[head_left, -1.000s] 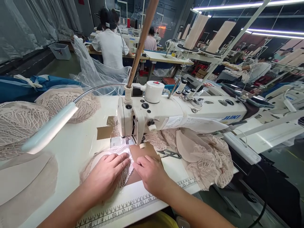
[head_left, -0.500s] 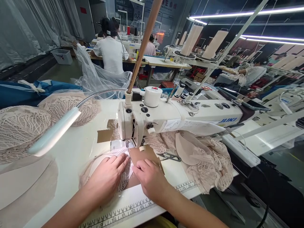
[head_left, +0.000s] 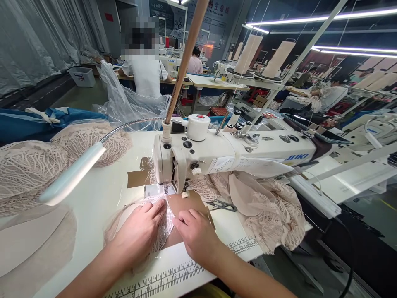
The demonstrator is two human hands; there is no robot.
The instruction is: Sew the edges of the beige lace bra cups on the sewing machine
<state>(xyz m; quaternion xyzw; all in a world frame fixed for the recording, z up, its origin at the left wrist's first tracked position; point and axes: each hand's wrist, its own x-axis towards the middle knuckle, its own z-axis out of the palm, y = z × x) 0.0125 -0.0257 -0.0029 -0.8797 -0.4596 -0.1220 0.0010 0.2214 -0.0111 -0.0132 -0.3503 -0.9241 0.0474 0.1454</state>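
A beige lace piece with a pale, padded-looking section [head_left: 166, 227] lies in front of the presser foot [head_left: 166, 189] of a white sewing machine [head_left: 201, 151]. My left hand [head_left: 144, 221] rests flat on this lace, fingers stretched toward the foot. Just right of it, my right hand [head_left: 197, 231] has curled fingers, with thumb and forefinger closed at the right edge of the lace. Under that hand is a brown taped patch [head_left: 184, 205] on the machine bed. Thread snips [head_left: 222, 205] lie beyond my right knuckles. Both palms' undersides are hidden.
Lace cup pieces [head_left: 91, 142] are piled at left, below a lit gooseneck lamp [head_left: 74, 174]. Bunched lace fabric [head_left: 269, 207] lies right, under the machine arm. A printed ruler [head_left: 173, 279] runs along the table's front edge. A person in white [head_left: 145, 76] sits ahead.
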